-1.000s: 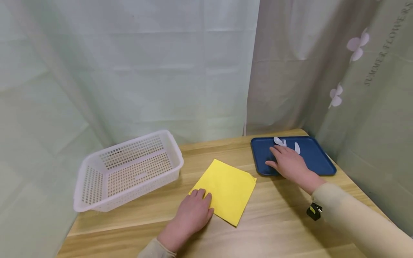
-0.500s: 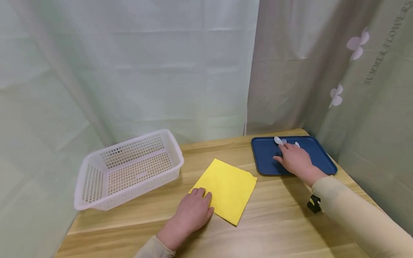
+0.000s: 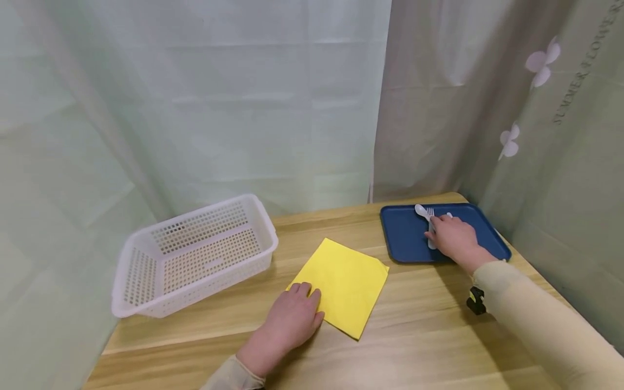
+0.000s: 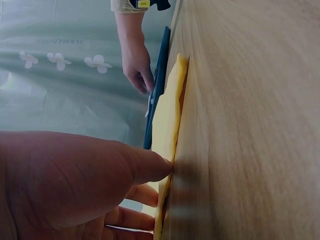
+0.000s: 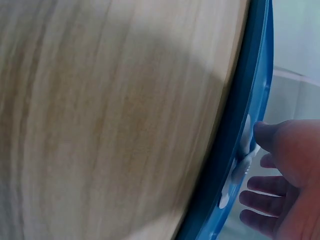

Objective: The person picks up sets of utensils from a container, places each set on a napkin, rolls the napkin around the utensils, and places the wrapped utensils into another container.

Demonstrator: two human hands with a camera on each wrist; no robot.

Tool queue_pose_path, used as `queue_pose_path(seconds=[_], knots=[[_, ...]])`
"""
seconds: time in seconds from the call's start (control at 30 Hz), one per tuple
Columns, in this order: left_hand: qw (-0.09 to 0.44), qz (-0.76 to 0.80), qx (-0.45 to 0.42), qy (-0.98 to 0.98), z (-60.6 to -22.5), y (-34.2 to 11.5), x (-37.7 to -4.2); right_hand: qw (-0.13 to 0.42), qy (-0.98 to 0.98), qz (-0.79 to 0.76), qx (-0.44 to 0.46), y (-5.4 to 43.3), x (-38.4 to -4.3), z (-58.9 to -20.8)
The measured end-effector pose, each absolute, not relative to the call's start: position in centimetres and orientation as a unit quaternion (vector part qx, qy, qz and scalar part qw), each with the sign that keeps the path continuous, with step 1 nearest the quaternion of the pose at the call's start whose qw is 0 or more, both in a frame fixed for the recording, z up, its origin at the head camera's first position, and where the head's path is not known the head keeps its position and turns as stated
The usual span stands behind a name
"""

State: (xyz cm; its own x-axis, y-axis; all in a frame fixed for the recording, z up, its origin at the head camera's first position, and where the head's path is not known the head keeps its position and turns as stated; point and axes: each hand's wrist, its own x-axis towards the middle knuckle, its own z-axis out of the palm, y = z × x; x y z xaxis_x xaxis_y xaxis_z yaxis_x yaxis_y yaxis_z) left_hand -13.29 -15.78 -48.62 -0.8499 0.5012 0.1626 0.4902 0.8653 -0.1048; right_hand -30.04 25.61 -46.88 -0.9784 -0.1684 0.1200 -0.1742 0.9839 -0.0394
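My left hand (image 3: pixel 292 319) rests with its fingers on the near left corner of a folded yellow cloth (image 3: pixel 343 284). In the left wrist view its thumb (image 4: pixel 152 167) lies along the cloth's edge. My right hand (image 3: pixel 455 237) is over the blue tray (image 3: pixel 402 241), fingers pointing down and left at the white cutlery. A white spoon (image 3: pixel 420 209) and a white fork (image 3: pixel 430 212) show beside its fingertips; the knife is mostly hidden beneath it. From the right wrist, the thumb is close to the cutlery handles (image 5: pixel 243 167), with a gap between thumb and fingers.
A white perforated plastic basket (image 3: pixel 195 260) stands at the left of the wooden table (image 3: pixel 404 325). Pale curtains (image 3: pixel 244 108) hang close behind the table and along both sides. The tray lies at the back right corner.
My right hand has shifted right across the tray, uncovering more of the fork and covering the knife. The left hand and the yellow cloth stay in place.
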Motion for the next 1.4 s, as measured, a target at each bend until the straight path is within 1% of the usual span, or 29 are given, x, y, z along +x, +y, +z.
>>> queue_pose_path(seconds=[0.27,0.53,0.9,1.4], knots=[[0.092,0.031,-0.256,-0.962,-48.5,-15.7,-13.2,0.077,-0.992,0.014,0.095,25.9,-30.4,-47.3],[0.094,0.036,-0.262,-0.96,-48.8,-15.6,-13.3,0.076,-0.992,0.013,0.096,26.1,-30.8,-47.3],[0.115,0.042,-0.267,-0.956,-48.8,-15.7,-13.3,0.08,-0.991,0.033,0.098,26.0,-31.8,-47.4],[0.111,0.039,-0.264,-0.957,-48.6,-15.6,-13.3,0.07,-0.992,0.058,0.09,26.0,-32.3,-47.1]])
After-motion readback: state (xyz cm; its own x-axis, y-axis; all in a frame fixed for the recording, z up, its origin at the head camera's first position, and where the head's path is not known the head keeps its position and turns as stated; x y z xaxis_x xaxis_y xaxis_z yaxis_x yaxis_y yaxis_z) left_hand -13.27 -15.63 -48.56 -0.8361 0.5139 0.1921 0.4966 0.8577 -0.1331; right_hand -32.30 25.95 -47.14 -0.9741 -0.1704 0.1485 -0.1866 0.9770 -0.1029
